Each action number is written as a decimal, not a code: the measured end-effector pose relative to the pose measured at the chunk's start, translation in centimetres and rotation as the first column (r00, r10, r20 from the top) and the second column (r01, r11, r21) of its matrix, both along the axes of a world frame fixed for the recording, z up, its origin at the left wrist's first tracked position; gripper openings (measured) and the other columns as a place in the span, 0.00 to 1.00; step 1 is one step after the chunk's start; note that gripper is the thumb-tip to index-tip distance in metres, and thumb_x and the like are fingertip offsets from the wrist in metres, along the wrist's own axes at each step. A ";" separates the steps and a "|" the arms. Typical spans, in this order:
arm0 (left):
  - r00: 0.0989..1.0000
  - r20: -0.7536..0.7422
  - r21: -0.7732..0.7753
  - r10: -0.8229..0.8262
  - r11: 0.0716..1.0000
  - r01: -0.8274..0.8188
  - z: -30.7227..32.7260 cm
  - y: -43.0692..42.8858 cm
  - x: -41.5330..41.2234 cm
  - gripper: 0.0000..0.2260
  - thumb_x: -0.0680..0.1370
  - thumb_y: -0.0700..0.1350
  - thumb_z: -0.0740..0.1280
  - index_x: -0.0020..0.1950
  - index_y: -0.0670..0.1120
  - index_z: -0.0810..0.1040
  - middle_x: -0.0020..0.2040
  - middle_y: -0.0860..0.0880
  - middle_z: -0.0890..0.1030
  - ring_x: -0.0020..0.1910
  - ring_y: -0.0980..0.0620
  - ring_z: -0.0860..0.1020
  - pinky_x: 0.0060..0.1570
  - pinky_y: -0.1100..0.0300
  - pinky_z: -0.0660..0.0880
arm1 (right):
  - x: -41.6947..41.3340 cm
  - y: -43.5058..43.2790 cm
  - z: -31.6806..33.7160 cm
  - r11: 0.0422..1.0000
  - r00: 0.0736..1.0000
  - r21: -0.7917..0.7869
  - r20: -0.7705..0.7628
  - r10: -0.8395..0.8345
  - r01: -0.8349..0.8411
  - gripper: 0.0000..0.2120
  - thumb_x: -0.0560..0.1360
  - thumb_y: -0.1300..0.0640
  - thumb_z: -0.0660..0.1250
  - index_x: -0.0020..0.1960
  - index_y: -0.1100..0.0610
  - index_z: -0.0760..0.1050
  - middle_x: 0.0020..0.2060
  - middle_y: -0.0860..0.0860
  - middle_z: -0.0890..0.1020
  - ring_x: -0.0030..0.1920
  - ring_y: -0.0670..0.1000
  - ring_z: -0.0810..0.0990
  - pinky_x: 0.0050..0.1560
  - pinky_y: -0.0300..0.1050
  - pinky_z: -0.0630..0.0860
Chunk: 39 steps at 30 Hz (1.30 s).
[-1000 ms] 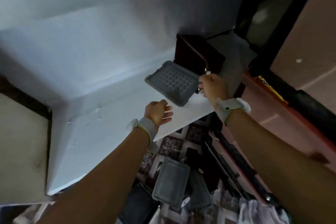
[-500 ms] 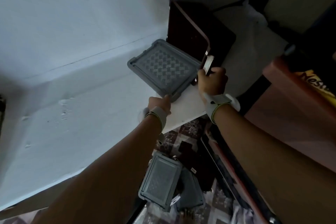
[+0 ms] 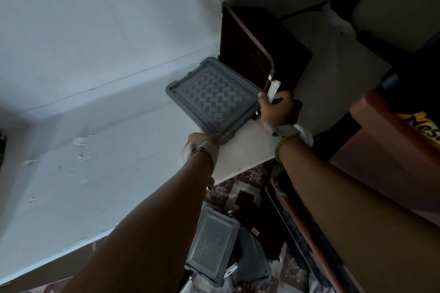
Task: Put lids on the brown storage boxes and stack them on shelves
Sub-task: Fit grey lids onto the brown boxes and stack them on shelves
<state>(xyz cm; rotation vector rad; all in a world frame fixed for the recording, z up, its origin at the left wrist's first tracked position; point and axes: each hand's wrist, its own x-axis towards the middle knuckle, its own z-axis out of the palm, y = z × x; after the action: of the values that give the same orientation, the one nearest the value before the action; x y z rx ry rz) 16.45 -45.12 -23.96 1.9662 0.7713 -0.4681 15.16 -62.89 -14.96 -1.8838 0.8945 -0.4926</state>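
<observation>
your right hand (image 3: pixel 278 109) has its fingers curled round the near rim of the brown box (image 3: pixel 250 50), tipped up on the shelf (image 3: pixel 142 140). your left hand (image 3: pixel 202 144) touches the grey lid (image 3: pixel 214 95), grip hidden. a tug could likely slide the lid off.

— Anything different with the left hand (image 3: pixel 202 144)?
— Up from hovering clear of the lid (image 3: pixel 214 97); now holding its near corner at the shelf (image 3: pixel 250 150) edge.
— And the right hand (image 3: pixel 278 110)?
— Slid a little up the box's (image 3: pixel 250 47) front corner, thumb now beside the white clip (image 3: pixel 273 88).
— Any shift of the lid itself?
— Hard to say; seen closer and more from above than a second ago.
</observation>
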 end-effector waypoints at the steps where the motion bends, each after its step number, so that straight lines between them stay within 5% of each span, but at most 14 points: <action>1: 0.999 -0.039 0.045 0.003 0.999 -0.001 -1.0 0.6 0.7 0.13 0.61 0.49 0.71 0.38 0.40 0.80 0.41 0.40 0.85 0.41 0.39 0.84 0.45 0.42 0.83 | 0.0 0.0 0.1 1.000 1.000 -0.003 -0.011 0.004 -0.004 0.16 0.70 0.50 0.73 0.47 0.63 0.77 0.49 0.61 0.79 0.53 0.59 0.76 0.45 0.47 0.73; 5: 0.999 -0.016 0.141 0.039 0.989 -0.037 1.9 0.2 -0.5 0.22 0.62 0.60 0.69 0.38 0.41 0.80 0.35 0.42 0.84 0.36 0.40 0.84 0.42 0.49 0.82 | -0.8 0.6 0.7 0.999 0.999 -0.024 0.023 0.032 -0.032 0.11 0.70 0.56 0.73 0.43 0.64 0.78 0.39 0.57 0.78 0.46 0.60 0.78 0.38 0.41 0.65; 8: 0.999 0.014 0.184 -0.041 0.982 0.038 3.2 -1.1 -0.4 0.27 0.64 0.68 0.66 0.42 0.44 0.80 0.37 0.44 0.84 0.37 0.43 0.83 0.43 0.52 0.81 | -1.1 0.6 0.4 0.997 0.996 -0.028 0.030 0.079 -0.078 0.08 0.72 0.58 0.71 0.44 0.64 0.78 0.43 0.60 0.82 0.47 0.61 0.79 0.38 0.42 0.64; 13: 1.000 -0.010 0.127 -0.029 0.991 0.030 2.5 -0.9 -0.2 0.21 0.61 0.58 0.67 0.43 0.44 0.81 0.38 0.44 0.84 0.37 0.42 0.84 0.45 0.47 0.83 | -1.5 0.6 0.5 0.994 0.996 -0.051 0.010 0.093 -0.092 0.06 0.75 0.60 0.67 0.47 0.63 0.76 0.45 0.59 0.83 0.47 0.60 0.79 0.38 0.42 0.61; 17: 0.998 0.010 -0.130 0.069 0.989 -0.067 4.3 0.8 -1.0 0.21 0.74 0.48 0.69 0.63 0.37 0.78 0.51 0.42 0.81 0.49 0.42 0.82 0.52 0.48 0.82 | -2.2 1.7 0.9 0.997 0.997 -0.025 0.014 0.073 -0.073 0.06 0.76 0.60 0.65 0.50 0.63 0.75 0.45 0.59 0.82 0.47 0.62 0.80 0.40 0.44 0.67; 19: 0.984 0.016 -0.290 0.175 0.943 -0.163 5.2 1.9 -1.4 0.18 0.78 0.41 0.69 0.66 0.37 0.74 0.52 0.41 0.77 0.44 0.45 0.81 0.44 0.54 0.84 | -2.7 2.3 1.2 0.997 0.997 -0.020 -0.001 0.072 -0.072 0.06 0.76 0.61 0.63 0.51 0.63 0.75 0.46 0.61 0.82 0.47 0.64 0.80 0.43 0.49 0.72; 21: 0.962 0.030 -0.379 0.273 0.893 -0.242 6.5 3.5 -2.0 0.05 0.79 0.39 0.67 0.54 0.40 0.74 0.50 0.42 0.76 0.38 0.49 0.79 0.35 0.59 0.82 | -3.2 3.0 2.2 0.998 0.998 -0.002 -0.015 0.064 -0.064 0.09 0.77 0.60 0.62 0.54 0.62 0.75 0.50 0.62 0.82 0.50 0.65 0.79 0.46 0.51 0.73; 23: 0.934 0.039 -0.440 0.356 0.845 -0.303 8.1 5.4 -2.7 0.08 0.80 0.38 0.66 0.42 0.43 0.70 0.44 0.43 0.76 0.37 0.50 0.78 0.31 0.62 0.79 | -3.5 3.6 3.4 0.999 0.998 0.029 -0.050 0.046 -0.045 0.13 0.78 0.60 0.60 0.61 0.61 0.75 0.56 0.62 0.81 0.56 0.65 0.78 0.52 0.51 0.72; 31: 0.710 0.076 -0.630 0.700 0.586 -0.510 15.9 14.4 -6.5 0.08 0.75 0.34 0.70 0.38 0.36 0.74 0.38 0.37 0.79 0.35 0.41 0.80 0.28 0.53 0.82 | -5.0 8.5 7.3 0.973 0.972 0.196 -0.175 0.156 -0.121 0.18 0.79 0.56 0.60 0.68 0.57 0.73 0.64 0.59 0.78 0.64 0.63 0.75 0.64 0.52 0.71; 35: 0.705 0.104 -0.661 0.701 0.579 -0.478 18.2 20.4 -9.1 0.06 0.77 0.36 0.69 0.41 0.38 0.75 0.45 0.39 0.79 0.40 0.45 0.80 0.31 0.59 0.82 | -5.2 12.0 5.5 0.912 0.941 0.337 -0.159 0.298 -0.232 0.22 0.70 0.53 0.61 0.62 0.58 0.75 0.56 0.60 0.81 0.55 0.62 0.81 0.56 0.58 0.79; 39: 0.708 0.157 -0.704 0.689 0.581 -0.409 19.8 26.5 -11.9 0.02 0.78 0.38 0.67 0.47 0.40 0.75 0.43 0.44 0.78 0.41 0.50 0.80 0.39 0.62 0.82 | -8.1 17.7 8.4 0.823 0.956 0.527 -0.060 0.287 -0.214 0.11 0.74 0.65 0.63 0.54 0.56 0.76 0.44 0.59 0.79 0.36 0.58 0.78 0.25 0.42 0.76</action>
<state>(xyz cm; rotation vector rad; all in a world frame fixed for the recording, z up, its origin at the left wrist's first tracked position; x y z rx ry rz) 4.57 -18.65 -4.15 1.0267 0.7811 0.1096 7.08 -45.15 -6.58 -1.5116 0.7544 0.0485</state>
